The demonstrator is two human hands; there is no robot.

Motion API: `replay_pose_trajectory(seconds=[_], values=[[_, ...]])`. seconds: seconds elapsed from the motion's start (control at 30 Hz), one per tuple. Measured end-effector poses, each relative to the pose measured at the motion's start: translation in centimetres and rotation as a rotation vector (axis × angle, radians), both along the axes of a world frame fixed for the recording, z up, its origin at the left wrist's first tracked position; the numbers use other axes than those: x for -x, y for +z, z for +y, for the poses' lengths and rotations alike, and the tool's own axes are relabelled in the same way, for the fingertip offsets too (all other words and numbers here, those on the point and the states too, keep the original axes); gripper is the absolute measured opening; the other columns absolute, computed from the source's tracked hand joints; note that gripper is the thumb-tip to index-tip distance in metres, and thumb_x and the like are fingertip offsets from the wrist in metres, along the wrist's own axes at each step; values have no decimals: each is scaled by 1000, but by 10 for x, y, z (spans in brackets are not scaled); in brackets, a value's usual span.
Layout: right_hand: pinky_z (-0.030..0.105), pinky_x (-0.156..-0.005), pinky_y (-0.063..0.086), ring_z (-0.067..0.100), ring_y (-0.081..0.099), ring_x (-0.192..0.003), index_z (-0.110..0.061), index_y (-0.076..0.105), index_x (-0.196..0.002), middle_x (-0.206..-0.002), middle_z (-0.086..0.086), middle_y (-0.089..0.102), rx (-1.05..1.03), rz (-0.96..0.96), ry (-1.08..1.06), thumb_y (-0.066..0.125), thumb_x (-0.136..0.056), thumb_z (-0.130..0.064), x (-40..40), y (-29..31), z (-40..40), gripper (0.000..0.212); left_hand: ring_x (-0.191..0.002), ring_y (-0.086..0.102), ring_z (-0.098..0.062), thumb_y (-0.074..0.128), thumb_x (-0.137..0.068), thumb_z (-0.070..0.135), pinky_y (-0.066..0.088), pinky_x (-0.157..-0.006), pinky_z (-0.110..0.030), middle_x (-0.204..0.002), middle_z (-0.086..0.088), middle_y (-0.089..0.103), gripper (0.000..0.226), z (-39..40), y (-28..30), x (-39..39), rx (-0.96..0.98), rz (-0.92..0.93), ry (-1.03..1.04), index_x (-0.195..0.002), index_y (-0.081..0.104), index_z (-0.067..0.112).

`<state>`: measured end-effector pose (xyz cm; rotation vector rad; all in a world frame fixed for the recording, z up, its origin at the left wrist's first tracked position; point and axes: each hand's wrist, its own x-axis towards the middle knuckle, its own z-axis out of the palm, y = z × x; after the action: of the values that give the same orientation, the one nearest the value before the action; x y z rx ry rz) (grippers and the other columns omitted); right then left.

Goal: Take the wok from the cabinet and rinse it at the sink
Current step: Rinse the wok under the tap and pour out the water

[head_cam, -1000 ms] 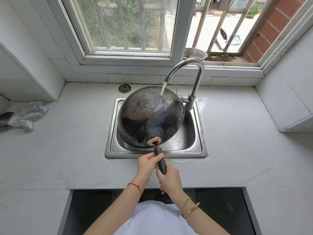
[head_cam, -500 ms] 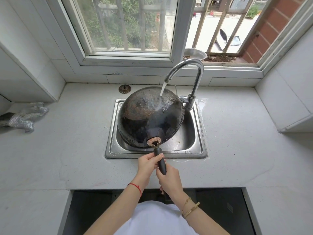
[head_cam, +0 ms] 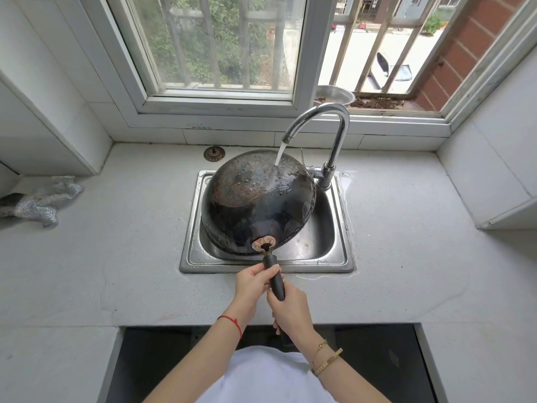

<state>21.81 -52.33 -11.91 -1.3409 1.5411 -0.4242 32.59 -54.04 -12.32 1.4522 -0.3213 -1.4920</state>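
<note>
A black wok point(head_cam: 255, 202) lies upside down and tilted over the steel sink point(head_cam: 337, 257), its blackened, rust-flecked underside facing me. Water pours from the curved chrome faucet point(head_cam: 334, 132) onto the wok's far upper side and runs down it. The wok's dark handle point(head_cam: 276, 279) points toward me. My left hand point(head_cam: 251, 282) grips the handle close to the wok. My right hand point(head_cam: 290, 308) grips it just behind, nearer my body. The wok's inside is hidden.
A sink strainer plug point(head_cam: 214, 153) lies on the white counter behind the sink. A silver scouring cloth point(head_cam: 43, 200) sits at the far left. A metal bowl point(head_cam: 334, 96) stands on the window ledge. The dark cabinet opening point(head_cam: 162, 359) is below the counter edge.
The wok has turned slightly under the stream, and the wet patch has spread on its right side. Both hands stay on the handle.
</note>
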Motion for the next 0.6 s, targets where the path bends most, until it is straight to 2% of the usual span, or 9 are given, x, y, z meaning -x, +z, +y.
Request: replay_pose_trajectory(seconds=[0.17, 0.3, 0.4, 0.5, 0.6], values=[[31, -42, 56, 17, 60, -40, -11, 62, -91, -58, 6, 64, -164, -157, -58, 65, -95, -29, 1, 4, -5, 19, -89, 76, -21, 74, -85, 13, 57, -69, -20, -91, -13, 78, 25, 0, -1, -4, 20, 23, -9, -108, 73, 2], [24, -42, 49, 14, 55, -42, -9, 61, -80, -54, 3, 60, -534, -449, -109, 71, -90, -29, 4, 11, -12, 25, -93, 74, -26, 75, -84, 15, 59, -78, -32, -88, -14, 77, 9, 0, -1, -8, 40, 48, -12, -90, 79, 9], [20, -37, 42, 10, 46, -37, -13, 57, -71, -49, -1, 49, -731, -672, -135, 67, -91, -28, 4, 14, -16, 27, -88, 73, -23, 75, -84, 14, 59, -74, -29, -85, -13, 77, 6, 0, 1, -10, 69, 100, -10, -85, 81, 11], [17, -31, 36, 7, 38, -32, -15, 54, -60, -44, -5, 39, -787, -807, -153, 65, -90, -26, 1, 16, -18, 33, -89, 72, -21, 76, -83, 17, 57, -72, -26, -88, -12, 76, 11, -1, 4, -13, 101, 141, -14, -90, 80, 10], [17, -31, 34, 6, 37, -33, -18, 52, -61, -46, -6, 37, -713, -752, -132, 61, -95, -22, -4, 18, -16, 36, -91, 71, -21, 75, -83, 21, 56, -74, -26, -90, -10, 77, 15, 1, 6, -17, 119, 143, -22, -93, 80, 11]])
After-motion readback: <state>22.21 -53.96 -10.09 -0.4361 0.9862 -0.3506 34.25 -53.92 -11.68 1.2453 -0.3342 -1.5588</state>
